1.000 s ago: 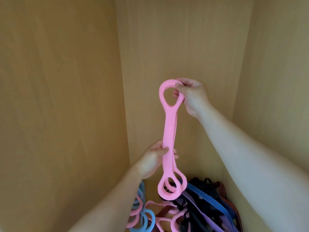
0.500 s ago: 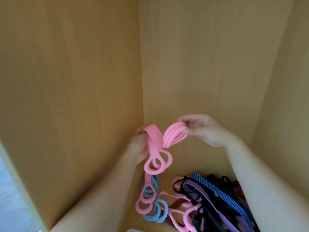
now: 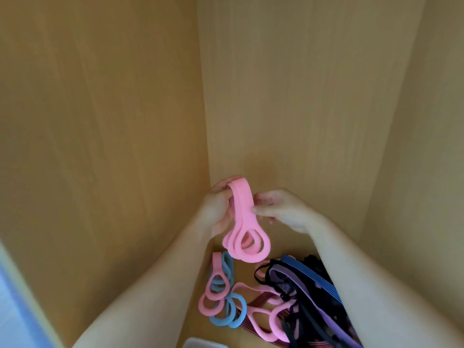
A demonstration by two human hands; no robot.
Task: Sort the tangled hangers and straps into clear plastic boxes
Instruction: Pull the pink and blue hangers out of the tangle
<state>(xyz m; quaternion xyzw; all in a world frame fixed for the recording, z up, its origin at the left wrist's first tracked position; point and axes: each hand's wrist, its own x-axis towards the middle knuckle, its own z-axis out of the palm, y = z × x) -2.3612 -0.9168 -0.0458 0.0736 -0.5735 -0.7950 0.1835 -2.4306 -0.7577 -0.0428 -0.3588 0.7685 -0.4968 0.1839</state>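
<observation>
Person standing at a wooden cupboard (image 3: pixel 100 121), both arms reaching in. One pink loop hanger (image 3: pixel 242 202) is held up in the air between the hands, just above the heap on the cupboard floor (image 3: pixel 244 275). It's folded over on itself, with its ring ends hanging together at the bottom.

Left hand (image 3: pixel 217 212): fingers (image 3: pixel 221 190) curled round the folded top of the pink band, gripping it. Right hand (image 3: pixel 286 212): thumb and fingers (image 3: pixel 258 210) pinch the band's right edge about midway down. Both hands are on the same piece.

Progress looks early to me. This one hanger is free of the heap and bundled, but not boxed. Only a corner of a clear plastic box (image 3: pixel 203 344) shows at the bottom edge, and I can't tell what's in it.

What's left is most of it:
- A cluster of pink and blue loop hangers (image 3: pixel 218 295) lies interlocked on the floor at the left.
- A dark tangle of straps (image 3: pixel 301 285) lies beside it on the right, with black cords, a purple band (image 3: pixel 326 320) and a blue striped strap (image 3: pixel 311 273).
- A maroon striped elastic (image 3: pixel 261 298) lies underneath.
- More pink loops are threaded through the dark straps.

My guess is that the folded pink piece goes into the box next, then the heap gets picked apart one at a time.
</observation>
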